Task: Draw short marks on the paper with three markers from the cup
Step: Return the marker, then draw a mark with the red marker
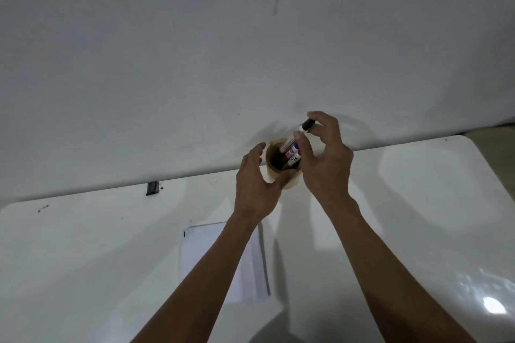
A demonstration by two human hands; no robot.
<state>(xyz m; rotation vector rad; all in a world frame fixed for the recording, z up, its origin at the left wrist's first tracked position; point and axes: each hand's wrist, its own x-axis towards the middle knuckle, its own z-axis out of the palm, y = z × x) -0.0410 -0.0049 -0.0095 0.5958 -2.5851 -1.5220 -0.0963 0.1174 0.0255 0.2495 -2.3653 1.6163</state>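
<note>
**One mark down, marker at the cup**

Nearest, at six o'clock on the glossy white bench, the white sheet of paper shows one short dark stroke at its upper left corner; any others would lie hidden under the forearms. Farther out, at twelve o'clock, the left hand cups the tan paper cup, fingers apart. The right hand has its grip pinched on a black-capped white marker half inside the cup. Most marking likely remains.
</note>
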